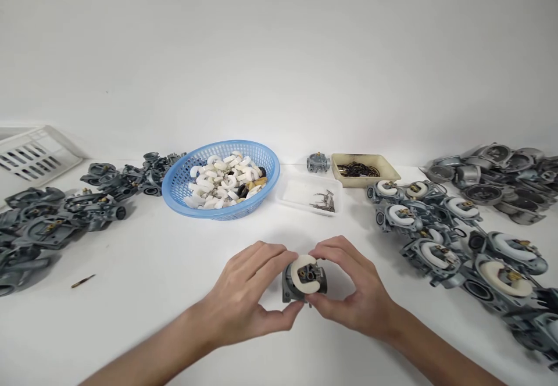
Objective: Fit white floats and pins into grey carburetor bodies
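A grey metal carburetor body (288,287) sits on the white table in front of me, its inside facing up. On top of it lies a white C-shaped float (300,275), with brass parts showing in the float's gap. My left hand (255,293) grips the body from the left, thumb at the near side and fingers at the far side. From the right, my right hand (353,293) closes thumb and forefinger around the float and the body's edge. The fingertips hide parts of both pieces.
Behind stands a blue basket (174,203) of floats, beside a clear tray (288,200) with small pins and a beige tray (387,171) of black rings. Carburetor bodies (47,229) lie left; float-fitted ones (440,258) and bowls (483,191) lie right. A small pointed tool (82,281) lies left.
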Motion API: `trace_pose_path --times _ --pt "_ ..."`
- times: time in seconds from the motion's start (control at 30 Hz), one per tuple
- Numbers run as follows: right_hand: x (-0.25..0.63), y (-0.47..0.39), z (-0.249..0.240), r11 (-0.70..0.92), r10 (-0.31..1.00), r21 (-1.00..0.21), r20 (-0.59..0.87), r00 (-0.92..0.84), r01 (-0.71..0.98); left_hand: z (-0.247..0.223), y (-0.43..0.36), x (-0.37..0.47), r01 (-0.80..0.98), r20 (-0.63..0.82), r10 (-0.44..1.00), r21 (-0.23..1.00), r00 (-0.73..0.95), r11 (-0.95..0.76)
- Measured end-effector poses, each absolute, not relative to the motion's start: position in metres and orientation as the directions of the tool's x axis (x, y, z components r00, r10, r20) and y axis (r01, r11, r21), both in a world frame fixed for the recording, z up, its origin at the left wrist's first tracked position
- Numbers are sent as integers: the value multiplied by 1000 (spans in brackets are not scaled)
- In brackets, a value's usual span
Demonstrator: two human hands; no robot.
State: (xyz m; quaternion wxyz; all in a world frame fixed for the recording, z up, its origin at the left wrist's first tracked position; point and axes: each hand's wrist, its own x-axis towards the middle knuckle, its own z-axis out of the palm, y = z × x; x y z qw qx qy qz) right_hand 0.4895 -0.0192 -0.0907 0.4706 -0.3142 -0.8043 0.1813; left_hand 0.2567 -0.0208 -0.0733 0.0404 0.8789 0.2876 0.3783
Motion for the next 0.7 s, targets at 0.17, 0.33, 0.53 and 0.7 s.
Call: trace_pose_path --times 0.17,0.33,0.53,0.7 --pt "488 -19 -97 695 717 -624 569 -402 357 -80 -21 260 449 629 579 376 519 -811" --pt "489 -20 -98 604 786 -699 443 -432 382 -84 -23 261 451 534 680 509 503 -733" --pt "494 -17 -97 527 813 -761 321 -486 379 -87 -22 260 455 485 689 520 539 -722" --pt "498 -13 -96 544 789 -760 320 -524 354 -89 -21 261 436 530 633 460 564 -773"
